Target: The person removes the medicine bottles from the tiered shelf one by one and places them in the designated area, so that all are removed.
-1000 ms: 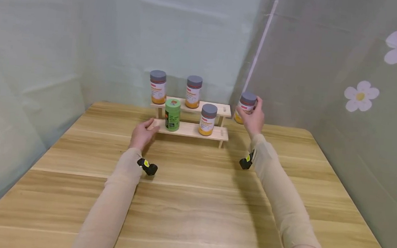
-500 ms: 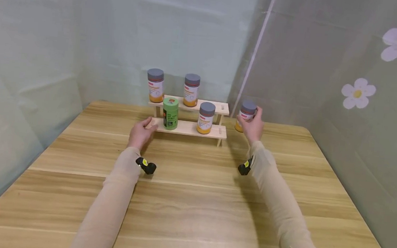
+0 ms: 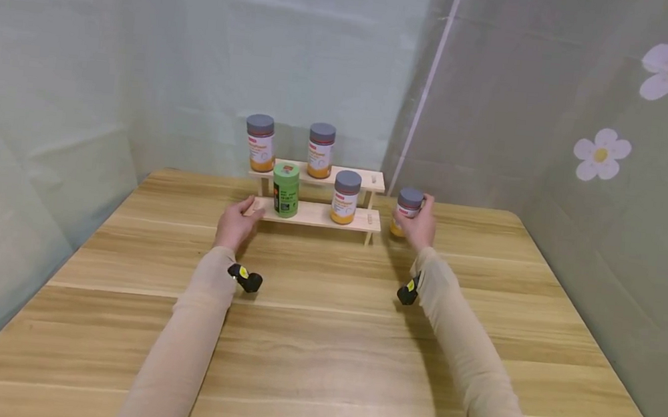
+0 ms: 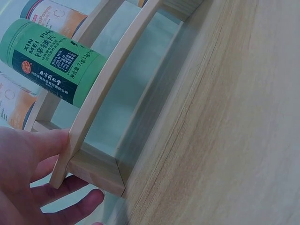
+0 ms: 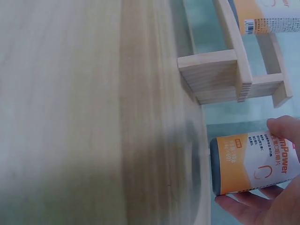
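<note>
A two-tier wooden display rack (image 3: 313, 214) stands at the back of the table. At its left end my left hand (image 3: 236, 226) pinches the lower shelf, thumb above and fingers beneath, as the left wrist view shows. My right hand (image 3: 420, 229) grips an upright supplement bottle (image 5: 253, 161) with a grey cap and a white-and-orange label, just right of the rack. The bottle's base is close to the tabletop; whether it touches, I cannot tell. On the lower shelf are a green bottle (image 3: 286, 190) and a grey-capped bottle (image 3: 345, 198).
Two more grey-capped bottles, a left one (image 3: 260, 144) and a middle one (image 3: 320, 151), stand on the upper shelf. The wooden table (image 3: 318, 368) reaches back to a pale curtain (image 3: 325, 46). Flowers are printed on the curtain at right.
My right hand has lowered the bottle from about upper-shelf height to near the tabletop, right of the rack. My left hand stays at the lower shelf's end. The head view has shifted slightly.
</note>
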`<state>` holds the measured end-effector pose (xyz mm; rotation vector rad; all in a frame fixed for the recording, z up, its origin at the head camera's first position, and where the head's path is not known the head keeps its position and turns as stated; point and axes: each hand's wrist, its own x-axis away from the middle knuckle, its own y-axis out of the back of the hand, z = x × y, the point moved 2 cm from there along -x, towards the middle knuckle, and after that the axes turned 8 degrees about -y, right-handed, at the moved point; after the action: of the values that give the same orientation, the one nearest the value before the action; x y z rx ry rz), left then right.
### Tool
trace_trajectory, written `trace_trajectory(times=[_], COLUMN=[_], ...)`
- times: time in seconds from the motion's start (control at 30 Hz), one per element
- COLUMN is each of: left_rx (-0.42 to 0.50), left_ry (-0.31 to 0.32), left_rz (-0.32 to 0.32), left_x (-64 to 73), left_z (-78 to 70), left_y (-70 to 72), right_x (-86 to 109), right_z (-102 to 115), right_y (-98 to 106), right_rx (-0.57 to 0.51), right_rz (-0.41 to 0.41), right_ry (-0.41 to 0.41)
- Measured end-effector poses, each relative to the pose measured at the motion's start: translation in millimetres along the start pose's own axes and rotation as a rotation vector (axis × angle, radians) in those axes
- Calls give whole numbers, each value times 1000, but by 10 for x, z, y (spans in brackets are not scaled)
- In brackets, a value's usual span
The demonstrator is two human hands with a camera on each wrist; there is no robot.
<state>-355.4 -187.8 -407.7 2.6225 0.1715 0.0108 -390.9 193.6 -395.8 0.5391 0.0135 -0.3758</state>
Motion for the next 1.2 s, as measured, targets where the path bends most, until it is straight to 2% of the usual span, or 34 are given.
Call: trace_trajectory(times=[0.17, 0.4, 0.83, 1.2], left_rx=[-4, 1, -13, -10], left_ry=[-8, 12, -23, -3], left_rz=[5, 10, -6, 0], left_x=[-22, -31, -49, -25], left_z=[23, 22, 23, 26], left_y=[4, 10, 10, 12], right_x=[13, 19, -12, 17], right_z=[-24, -44, -105, -65], right_y=[-20, -65, -103, -71], right_rx=[23, 41, 20, -13], right_rz=[7, 27, 27, 29], right_ry=[-9, -24, -8, 12])
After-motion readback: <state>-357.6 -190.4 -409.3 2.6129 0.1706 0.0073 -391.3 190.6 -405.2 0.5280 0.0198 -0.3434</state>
